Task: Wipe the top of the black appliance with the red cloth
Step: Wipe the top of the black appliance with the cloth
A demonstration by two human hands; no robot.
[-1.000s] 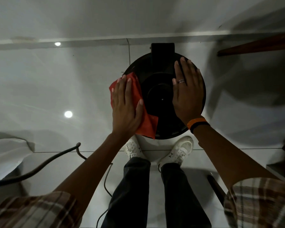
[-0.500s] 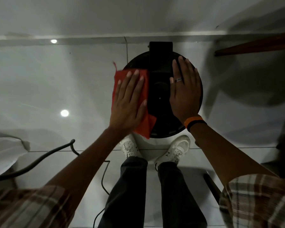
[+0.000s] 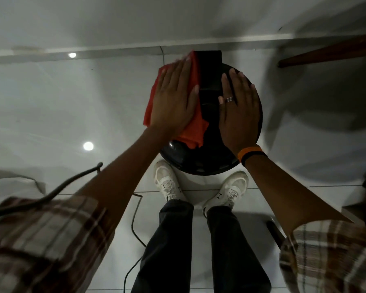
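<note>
A round black appliance [image 3: 199,159] stands on the tiled floor just in front of my feet, with a black box-shaped part [image 3: 209,66] at its far edge. The red cloth [image 3: 193,132] lies over the left half of its top. My left hand [image 3: 175,98] presses flat on the cloth, fingers stretched toward the far left rim. My right hand [image 3: 239,111] rests flat on the right half of the top, fingers apart, a ring on one finger and an orange and black band at the wrist.
Glossy white floor tiles [image 3: 61,106] surround the appliance. A black cable [image 3: 72,182] curves in from the left and a thinner cord [image 3: 135,225] runs beside my left leg. A dark wooden edge [image 3: 325,51] juts in at the upper right. White fabric [image 3: 9,187] lies at the left.
My left hand has slid the red cloth from the near left of the top toward the far left rim. My right hand has stayed flat on the right half.
</note>
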